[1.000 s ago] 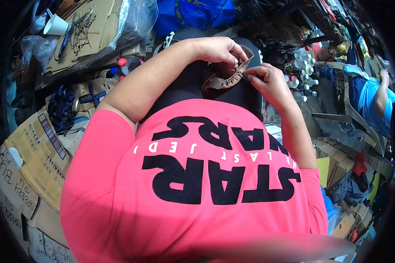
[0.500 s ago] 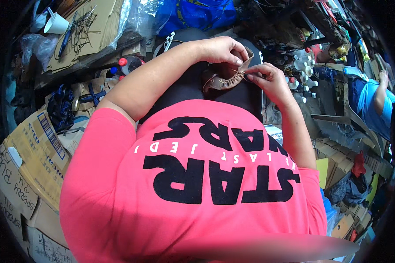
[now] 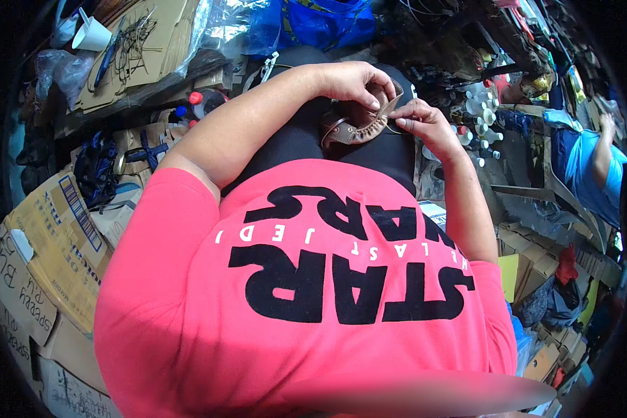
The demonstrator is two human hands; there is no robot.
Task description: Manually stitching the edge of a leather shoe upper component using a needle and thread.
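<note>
The left hand [image 3: 359, 81] holds a brown leather piece [image 3: 341, 132] by its far side, while the right hand [image 3: 430, 127] pinches narrowly at the right edge, exact hold unclear.

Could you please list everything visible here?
Curved stitched leather piece: 1, brown, over lap
Tapered plastic cup: 1, white, upper left
Flat cardboard sheets: several, tan, upper left
Tangled thin cords: several, dark, on sheets
Large glossy bag: 1, blue, top centre
Capped plastic bottles: several, mostly clear, right of lap
Printed cardboard boxes: several, tan, left
Co-worker: 1, blue clothing, right edge
Smaller clutter: uncountable, mixed, throughout
Short-sleeved shirt: 1, pink, lower centre
Left hand: 1, bare, holding the leather
Right hand: 1, bare, at its edge
</note>
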